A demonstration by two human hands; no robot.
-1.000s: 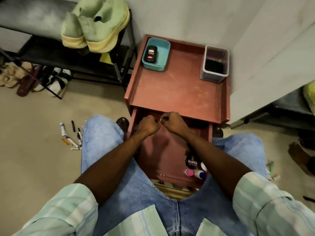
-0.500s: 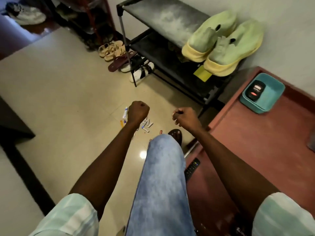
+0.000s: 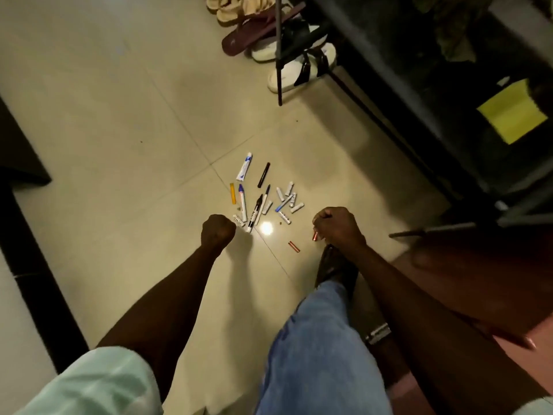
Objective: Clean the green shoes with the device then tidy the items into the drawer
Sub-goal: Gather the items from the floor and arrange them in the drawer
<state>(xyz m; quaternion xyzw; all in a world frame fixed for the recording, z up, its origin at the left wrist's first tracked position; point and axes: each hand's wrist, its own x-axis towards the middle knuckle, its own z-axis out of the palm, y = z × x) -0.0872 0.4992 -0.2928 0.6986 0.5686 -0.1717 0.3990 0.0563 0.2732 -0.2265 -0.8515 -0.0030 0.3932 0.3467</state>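
Several small items lie scattered on the tiled floor: a white tube [image 3: 244, 166], a black pen [image 3: 263, 174], markers [image 3: 243, 202] and white batteries [image 3: 288, 199]. Two copper-coloured batteries [image 3: 294, 246] lie nearer to me. My left hand [image 3: 217, 232] is curled in a fist just below the markers and holds nothing that I can see. My right hand [image 3: 338, 226] is also a fist, right beside one copper battery [image 3: 314, 236]. The green shoes and the device are out of view.
The dark shoe rack [image 3: 419, 94] fills the upper right, with a yellow cloth [image 3: 512, 115] on its lower shelf. Sandals and slippers [image 3: 299, 67] lie beside its leg. The red cabinet [image 3: 484, 295] shows at the right edge. My knee [image 3: 323, 339] is in front.
My view has swung left and down from the cabinet and shoes onto the floor items. Both fists have moved from the drawer front to just above the scattered items.
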